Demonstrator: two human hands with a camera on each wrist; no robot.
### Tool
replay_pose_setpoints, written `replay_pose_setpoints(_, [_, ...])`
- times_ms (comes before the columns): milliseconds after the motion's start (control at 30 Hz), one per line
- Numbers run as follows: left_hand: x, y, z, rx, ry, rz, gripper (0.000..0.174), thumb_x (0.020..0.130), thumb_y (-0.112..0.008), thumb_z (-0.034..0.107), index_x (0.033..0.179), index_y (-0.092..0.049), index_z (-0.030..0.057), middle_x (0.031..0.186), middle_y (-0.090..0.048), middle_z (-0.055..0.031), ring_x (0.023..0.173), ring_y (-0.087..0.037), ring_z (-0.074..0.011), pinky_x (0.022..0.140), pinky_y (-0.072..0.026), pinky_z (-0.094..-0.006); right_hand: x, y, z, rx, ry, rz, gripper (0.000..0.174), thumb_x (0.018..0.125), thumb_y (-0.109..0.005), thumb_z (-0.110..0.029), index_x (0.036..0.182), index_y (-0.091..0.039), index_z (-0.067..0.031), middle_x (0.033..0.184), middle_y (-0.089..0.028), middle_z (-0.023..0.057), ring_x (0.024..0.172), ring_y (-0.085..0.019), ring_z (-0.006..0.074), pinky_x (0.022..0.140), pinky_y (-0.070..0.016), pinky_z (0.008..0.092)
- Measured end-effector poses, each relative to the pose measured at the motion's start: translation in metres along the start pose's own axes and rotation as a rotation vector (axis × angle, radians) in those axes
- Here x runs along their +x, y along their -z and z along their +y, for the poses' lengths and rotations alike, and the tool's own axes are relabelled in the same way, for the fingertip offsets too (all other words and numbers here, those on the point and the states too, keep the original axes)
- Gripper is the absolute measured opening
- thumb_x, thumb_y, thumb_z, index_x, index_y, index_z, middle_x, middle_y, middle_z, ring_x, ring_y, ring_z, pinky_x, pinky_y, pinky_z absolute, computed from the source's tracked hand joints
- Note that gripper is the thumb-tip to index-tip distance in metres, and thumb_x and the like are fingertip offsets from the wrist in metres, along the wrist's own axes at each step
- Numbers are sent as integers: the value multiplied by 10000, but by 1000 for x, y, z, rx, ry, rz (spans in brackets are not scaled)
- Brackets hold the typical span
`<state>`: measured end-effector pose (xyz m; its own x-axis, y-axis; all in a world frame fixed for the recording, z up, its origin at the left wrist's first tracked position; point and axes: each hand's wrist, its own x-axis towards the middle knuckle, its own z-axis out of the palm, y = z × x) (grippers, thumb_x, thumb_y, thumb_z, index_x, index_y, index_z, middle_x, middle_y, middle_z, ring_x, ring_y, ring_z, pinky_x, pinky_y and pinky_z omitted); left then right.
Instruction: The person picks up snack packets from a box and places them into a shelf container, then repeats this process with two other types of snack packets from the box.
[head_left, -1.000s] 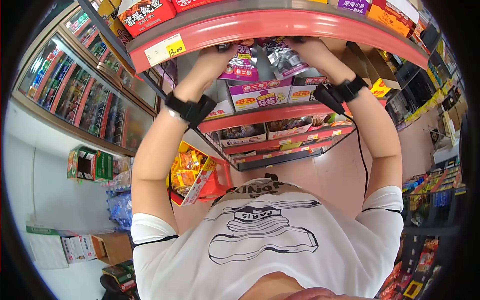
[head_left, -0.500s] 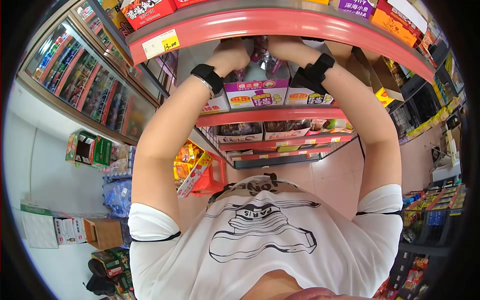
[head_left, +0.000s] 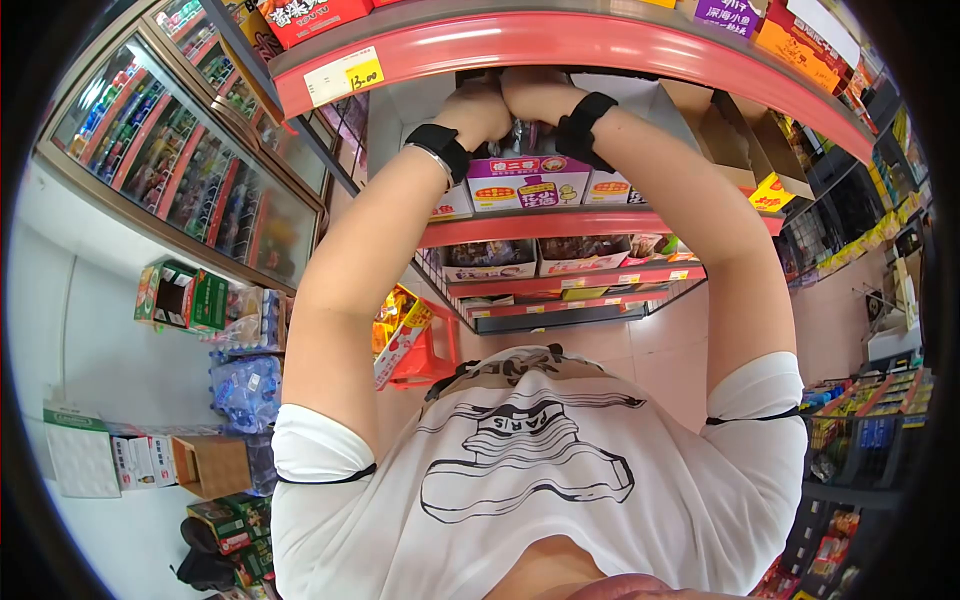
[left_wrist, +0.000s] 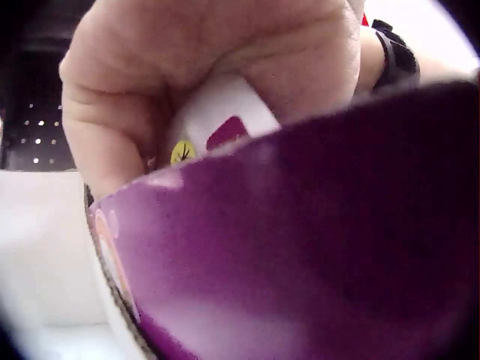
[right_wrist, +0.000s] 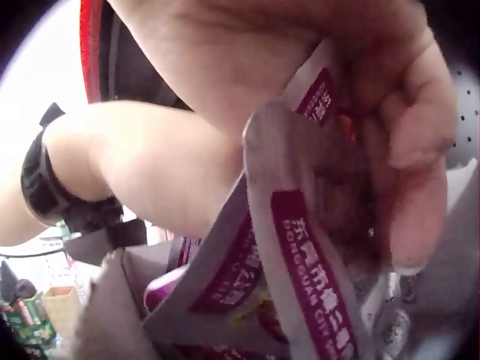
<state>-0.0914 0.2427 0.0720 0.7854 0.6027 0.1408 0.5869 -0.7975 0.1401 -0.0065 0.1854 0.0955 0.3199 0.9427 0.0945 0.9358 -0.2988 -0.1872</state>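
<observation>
Right wrist view sits closest to the goods: your right hand point(right_wrist: 315, 60) has its fingers point(right_wrist: 420, 150) curled round a bunch of white foil snack packets with purple-red printed bands point(right_wrist: 300, 255), which hang down from the grip. Your left hand point(left_wrist: 210, 67) pinches a white packet with a dark red patch and a yellow dot point(left_wrist: 217, 127) between thumb and curled fingers. It is just above the rim of a purple cardboard display box point(left_wrist: 315, 247), which fills the lower part of that view; you cannot tell whether packet and rim touch.

From the head camera, both hands are raised side by side, touching or nearly so. They are tucked under the curved red metal shelf edge point(head_left: 600, 45), directly over the box on the shelf below. Black wrist straps point(head_left: 440, 150) sit on both forearms. A white and yellow price label point(head_left: 345, 75) is stuck on the shelf edge to your left. Glass-doored drink coolers point(head_left: 170, 140) stand further left.
</observation>
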Motion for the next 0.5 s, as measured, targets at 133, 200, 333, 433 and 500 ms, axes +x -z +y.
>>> replay_pose_setpoints(133, [4,2,-6,-53,-58,-84,359,707,-562,81,1046,-530,-31,979,-590,-228,906,-587,-343,744,-489,-373,10,-3,9,240,-93,-402,319,866,-420,-207,1067,-518,21,842,-615,153,589,-611,211,429,-497,292])
replay_pose_setpoints(200, [10,-3,-16,-31,-114,-101,384,706,-568,81,1068,-510,-34,976,-589,-229,904,-587,-346,738,-490,-373,7,2,17,328,-17,-512,382,859,-453,-230,1150,-450,17,951,-578,191,737,-602,236,513,-512,346])
replay_pose_setpoints(333, [-15,17,-25,-68,-102,79,425,743,-547,85,1149,-463,-8,981,-594,-203,845,-591,-355,705,-471,-382,-5,17,23,370,135,-705,562,854,-494,-344,1263,-337,8,1184,-461,215,993,-544,240,615,-527,390])
replay_pose_setpoints(433, [-30,17,-46,-164,-334,340,403,787,-532,79,1180,-460,26,1054,-576,-181,906,-587,-298,769,-457,-353,-11,26,27,265,248,-759,507,856,-503,-332,1263,-380,-55,1163,-503,125,1013,-523,209,652,-511,377])
replay_pose_setpoints(500, [-58,34,-41,-239,-223,242,394,797,-542,97,1180,-470,44,1067,-574,-171,905,-589,-278,771,-458,-341,-20,29,24,181,305,-720,417,859,-497,-287,1231,-442,-107,1133,-542,88,982,-540,194,712,-481,364])
